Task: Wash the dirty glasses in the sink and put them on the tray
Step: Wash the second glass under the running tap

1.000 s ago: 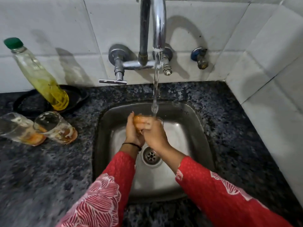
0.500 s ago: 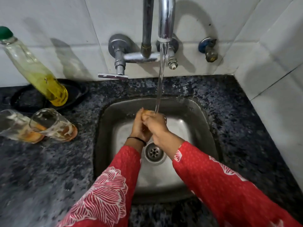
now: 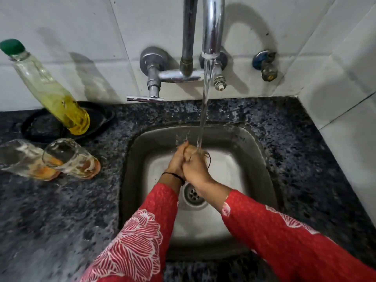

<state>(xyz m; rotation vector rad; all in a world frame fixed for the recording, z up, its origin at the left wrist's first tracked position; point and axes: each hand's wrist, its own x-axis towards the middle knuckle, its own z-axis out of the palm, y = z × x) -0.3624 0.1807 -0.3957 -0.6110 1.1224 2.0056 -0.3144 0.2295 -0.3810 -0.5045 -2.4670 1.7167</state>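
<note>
Over the steel sink [image 3: 252, 143], my left hand [image 3: 176, 161] and my right hand [image 3: 196, 166] are wrapped together around a glass [image 3: 204, 154] with orange residue. Only its rim and a bit of its side show between my fingers. Water from the tap [image 3: 212, 27] falls straight onto it and splashes. Two more dirty glasses, one [image 3: 71, 159] nearer the sink and one [image 3: 24, 159] at the left edge, stand on the dark granite counter [image 3: 61, 210]. Both carry orange dregs. A black tray [image 3: 99, 117] sits behind them against the wall.
A clear bottle of yellow liquid [image 3: 50, 92] with a green cap stands on the tray. The tap lever [image 3: 144, 98] sticks out over the sink's back edge. A small valve [image 3: 265, 65] is on the tiled wall at right. The drain [image 3: 193, 195] lies under my wrists.
My view has shifted slightly and the stream now hits the glass directly. My hands keep rubbing the glass in the same spot under the water.
</note>
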